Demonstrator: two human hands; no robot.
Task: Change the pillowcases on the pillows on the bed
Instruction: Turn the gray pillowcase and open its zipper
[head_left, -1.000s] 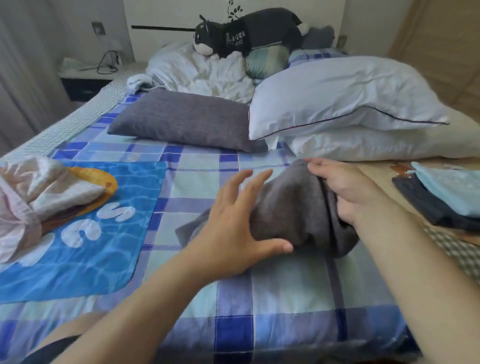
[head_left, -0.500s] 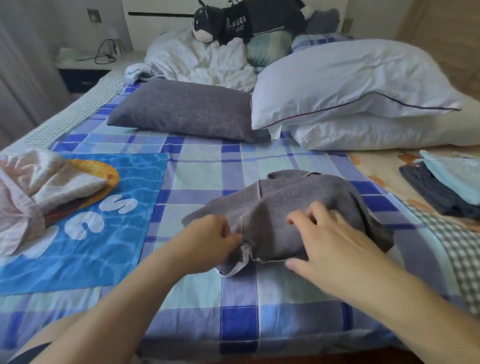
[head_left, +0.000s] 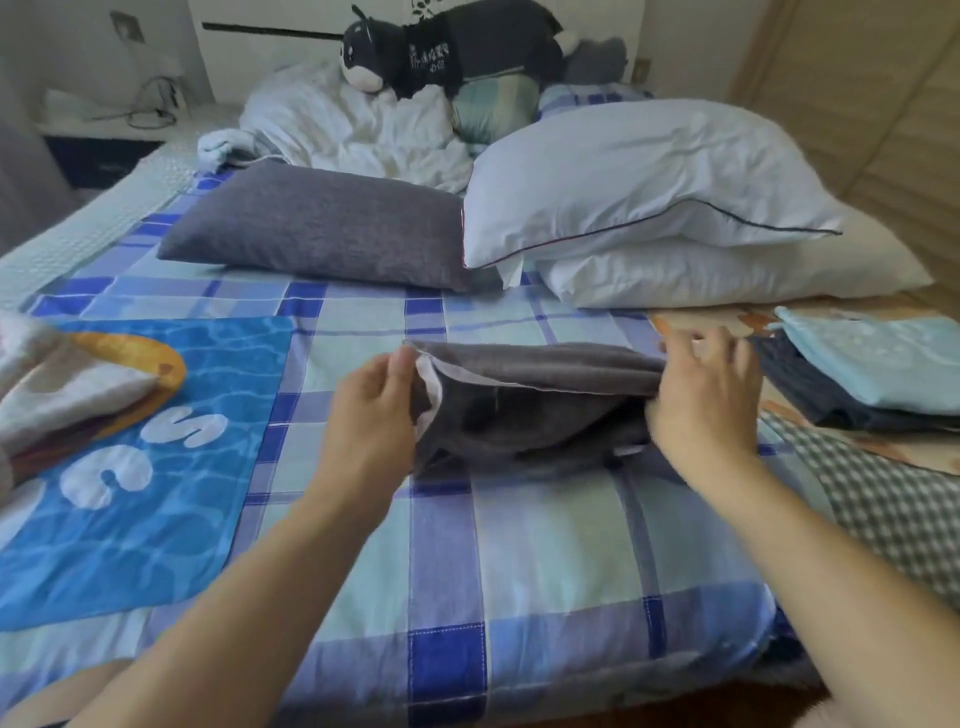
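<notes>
Pillowcase (head_left: 535, 400), dark grey, lies rumpled on the checked sheet (head_left: 519, 545) near the foot of the bed, stretched between both hands. Left hand (head_left: 374, 410) pinches its left edge between thumb and curled fingers, showing a pale inner lining. Right hand (head_left: 701, 395) grips the right end, fingers curled round the bunched cloth. Beyond, a grey pillow (head_left: 322, 228) lies flat, beside two white pillows (head_left: 649, 208) stacked one on the other. Folded cloths (head_left: 872, 374) sit at the right edge, a blue towel (head_left: 156, 467) at the left.
</notes>
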